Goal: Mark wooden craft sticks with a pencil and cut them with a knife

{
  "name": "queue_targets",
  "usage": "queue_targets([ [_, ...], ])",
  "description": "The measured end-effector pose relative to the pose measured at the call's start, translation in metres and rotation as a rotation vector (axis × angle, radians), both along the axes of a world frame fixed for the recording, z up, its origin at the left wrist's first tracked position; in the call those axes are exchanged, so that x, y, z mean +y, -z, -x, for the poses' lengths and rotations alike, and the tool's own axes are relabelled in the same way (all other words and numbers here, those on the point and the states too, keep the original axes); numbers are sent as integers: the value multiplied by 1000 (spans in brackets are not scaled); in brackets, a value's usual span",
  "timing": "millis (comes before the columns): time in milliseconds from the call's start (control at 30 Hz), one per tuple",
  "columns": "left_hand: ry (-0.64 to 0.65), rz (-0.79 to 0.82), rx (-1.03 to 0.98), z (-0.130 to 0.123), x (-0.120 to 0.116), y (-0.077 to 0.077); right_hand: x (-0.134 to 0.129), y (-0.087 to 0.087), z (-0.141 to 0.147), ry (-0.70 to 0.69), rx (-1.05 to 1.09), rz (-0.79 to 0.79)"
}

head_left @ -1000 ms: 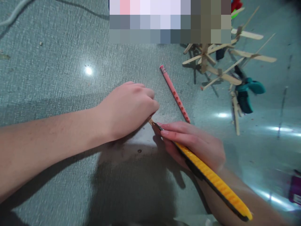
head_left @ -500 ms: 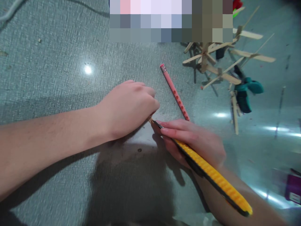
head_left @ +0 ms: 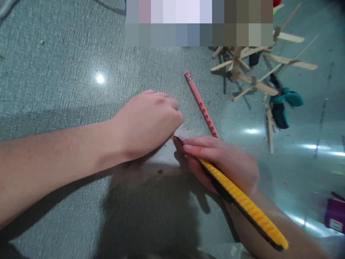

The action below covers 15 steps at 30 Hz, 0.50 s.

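My left hand (head_left: 152, 122) rests on the grey textured table with its fingers curled under. Out of its grip, beside the thumb, pokes the tip of a thin wooden stick (head_left: 173, 136); the rest is hidden by the hand. My right hand (head_left: 229, 158) is closed around a yellow and black utility knife (head_left: 242, 196), whose handle slants down to the lower right. The dark front end of the knife meets the stick's tip close to my left thumb. Just beyond my right hand lies a pink pencil (head_left: 201, 102) with dark red spots and an eraser end.
At the upper right stands a framework of joined wooden sticks (head_left: 250, 77). Near it lies a teal and black object (head_left: 281, 108) with some loose sticks (head_left: 269, 126). A purple item (head_left: 335, 216) is at the right edge, and a pale cable (head_left: 7, 8) at the upper left.
The whole view has shifted very slightly. Both hands keep their grips, and the knife stays against the stick's tip with hardly any visible movement.
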<state>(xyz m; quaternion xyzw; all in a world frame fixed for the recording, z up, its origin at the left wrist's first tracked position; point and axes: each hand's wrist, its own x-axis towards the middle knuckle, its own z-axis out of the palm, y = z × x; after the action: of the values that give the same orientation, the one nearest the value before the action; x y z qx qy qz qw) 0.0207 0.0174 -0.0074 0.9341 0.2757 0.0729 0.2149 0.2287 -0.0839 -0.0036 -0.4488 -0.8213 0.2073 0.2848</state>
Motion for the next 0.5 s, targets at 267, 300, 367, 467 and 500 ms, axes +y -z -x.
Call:
queue_targets([
  [267, 20, -18, 96, -4, -2, -5, -4, -5, 3, 10, -5, 51],
  [300, 26, -14, 118, -5, -2, -6, -4, -6, 3, 11, -10, 55],
  [367, 41, -13, 144, -6, -3, -9, -4, -7, 3, 13, -27, 59],
  [467, 48, -24, 153, -6, -3, -10, -4, -4, 0, 10, -29, 57],
  [500, 47, -29, 148, -6, -3, -9, -4, -3, -1, 3, -21, 50],
])
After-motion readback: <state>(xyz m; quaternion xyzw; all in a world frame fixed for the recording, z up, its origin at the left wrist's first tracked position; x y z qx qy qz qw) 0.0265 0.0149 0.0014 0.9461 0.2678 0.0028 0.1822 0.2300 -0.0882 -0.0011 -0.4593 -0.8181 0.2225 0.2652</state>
